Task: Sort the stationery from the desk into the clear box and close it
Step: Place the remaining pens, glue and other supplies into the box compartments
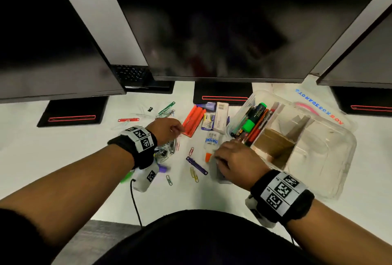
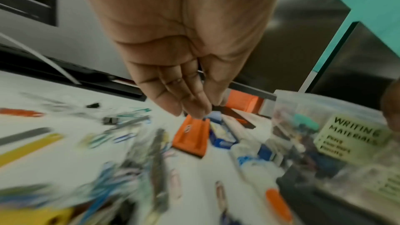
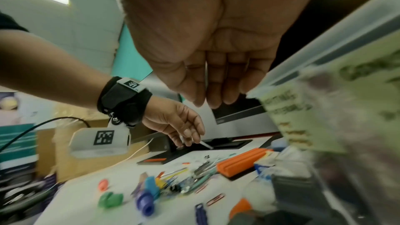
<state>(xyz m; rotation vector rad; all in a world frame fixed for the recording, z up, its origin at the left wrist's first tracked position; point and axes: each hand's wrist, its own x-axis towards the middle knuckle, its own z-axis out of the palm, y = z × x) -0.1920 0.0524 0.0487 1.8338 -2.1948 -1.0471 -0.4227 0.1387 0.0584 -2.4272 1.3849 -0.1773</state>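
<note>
My left hand [image 3: 173, 126] pinched a thin white stick [image 3: 205, 145] above the clip pile [image 1: 167, 148]; my right hand [image 1: 233, 158], fingers relaxed, hovered beside the clear box [image 1: 331, 169].

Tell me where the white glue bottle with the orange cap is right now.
In the head view, the white glue bottle with the orange cap lies on the white desk, just left of the clear plastic box, beside the right hand.

Motion blur is smearing the paper clips [image 2: 121, 174] in the left wrist view; the right hand [image 1: 231, 158] is covering a grey item beneath, identity unclear.
</note>
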